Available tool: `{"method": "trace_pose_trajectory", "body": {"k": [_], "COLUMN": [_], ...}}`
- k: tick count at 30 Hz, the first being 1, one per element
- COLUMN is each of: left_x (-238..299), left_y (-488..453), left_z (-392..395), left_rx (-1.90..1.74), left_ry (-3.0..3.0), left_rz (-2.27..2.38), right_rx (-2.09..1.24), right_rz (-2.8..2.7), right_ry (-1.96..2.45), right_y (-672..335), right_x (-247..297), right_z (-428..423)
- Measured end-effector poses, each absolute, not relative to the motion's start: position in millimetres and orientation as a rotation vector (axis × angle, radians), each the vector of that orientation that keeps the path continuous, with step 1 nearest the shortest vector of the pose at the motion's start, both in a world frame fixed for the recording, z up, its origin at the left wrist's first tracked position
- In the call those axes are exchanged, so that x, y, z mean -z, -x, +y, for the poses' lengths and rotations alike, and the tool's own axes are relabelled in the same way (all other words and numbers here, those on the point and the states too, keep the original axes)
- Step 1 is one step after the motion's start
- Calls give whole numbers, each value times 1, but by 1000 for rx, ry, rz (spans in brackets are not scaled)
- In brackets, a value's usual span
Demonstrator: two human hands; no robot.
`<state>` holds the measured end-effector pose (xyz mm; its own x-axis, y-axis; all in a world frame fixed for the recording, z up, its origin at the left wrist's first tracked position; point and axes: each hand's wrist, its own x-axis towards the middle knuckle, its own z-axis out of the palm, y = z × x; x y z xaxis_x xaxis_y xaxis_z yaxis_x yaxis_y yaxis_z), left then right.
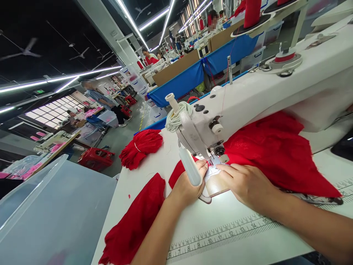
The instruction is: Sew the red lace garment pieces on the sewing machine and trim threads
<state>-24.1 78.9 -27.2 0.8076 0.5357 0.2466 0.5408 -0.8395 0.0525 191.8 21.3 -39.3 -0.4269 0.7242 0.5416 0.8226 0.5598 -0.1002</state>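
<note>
A white sewing machine (198,132) stands over the table, its needle area lit. Red fabric (264,147) lies under the machine arm, and a smaller red part shows left of the presser foot (211,161). My left hand (187,186) is closed on the red fabric just left of the foot, partly hidden behind a white lamp (190,167). Right of the foot, my right hand (245,182) has its fingers pressed together at the fabric's edge, fingertips by the needle plate (217,182). Its grip is partly hidden.
A tied red fabric bundle (142,147) and a loose red piece (135,221) lie on the left of the table. A printed ruler (220,237) runs along the front. A clear plastic bin (60,206) stands left. Red thread cones (252,13) sit above; other people work farther back.
</note>
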Motion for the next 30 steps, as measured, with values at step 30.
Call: {"method": "trace_pose_trajectory", "body": {"k": [30], "left_x": [18], "left_y": [18], "left_z": [74], "left_rx": [311], "left_ry": [2911], "left_rz": [-905], "right_rx": [276], "right_rz": [-2181], "right_ry": [1232], "right_y": [-193], "right_x": [39], "right_z": [26]}}
